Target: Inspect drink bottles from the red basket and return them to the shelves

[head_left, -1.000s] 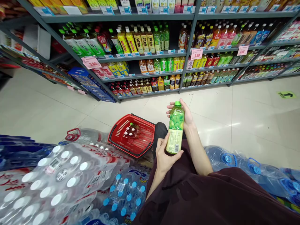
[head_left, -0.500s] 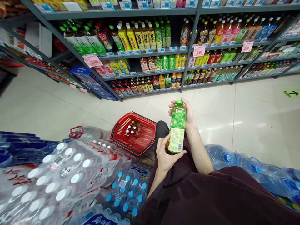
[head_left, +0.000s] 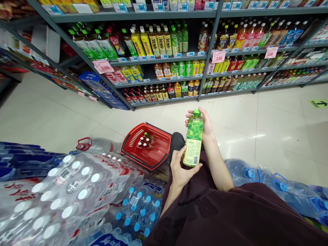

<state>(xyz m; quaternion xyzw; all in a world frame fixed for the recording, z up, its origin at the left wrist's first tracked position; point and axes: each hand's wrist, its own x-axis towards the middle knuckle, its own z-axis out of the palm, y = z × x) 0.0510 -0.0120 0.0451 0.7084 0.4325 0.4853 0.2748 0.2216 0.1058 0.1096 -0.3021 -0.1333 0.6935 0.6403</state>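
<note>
A green-capped drink bottle (head_left: 194,138) with green fruit on its label is held between my two hands, tilted slightly, its text and barcode side facing me. My left hand (head_left: 180,165) grips the lower end, thumb under the base and fingers along the left side. Around the upper part, behind and to the right of the cap, my right hand (head_left: 205,124) is wrapped, with fingertips showing past the left edge. To the left of my knee stands a red shopping basket (head_left: 161,145), holding several small bottles (head_left: 145,141) with white and green caps.
Ahead is a grey shelf unit (head_left: 164,59) stocked with bottled drinks. Shrink-wrapped white-capped bottles (head_left: 64,191) and blue-capped water bottles (head_left: 138,208) are stacked at the left. Large water jugs (head_left: 256,174) lie at the right. Pale floor tiles (head_left: 230,116) stretch before the shelves.
The view has shifted very slightly, so the shelves sit a little lower and further right. Both hands and the bottle keep nearly the same pose.
</note>
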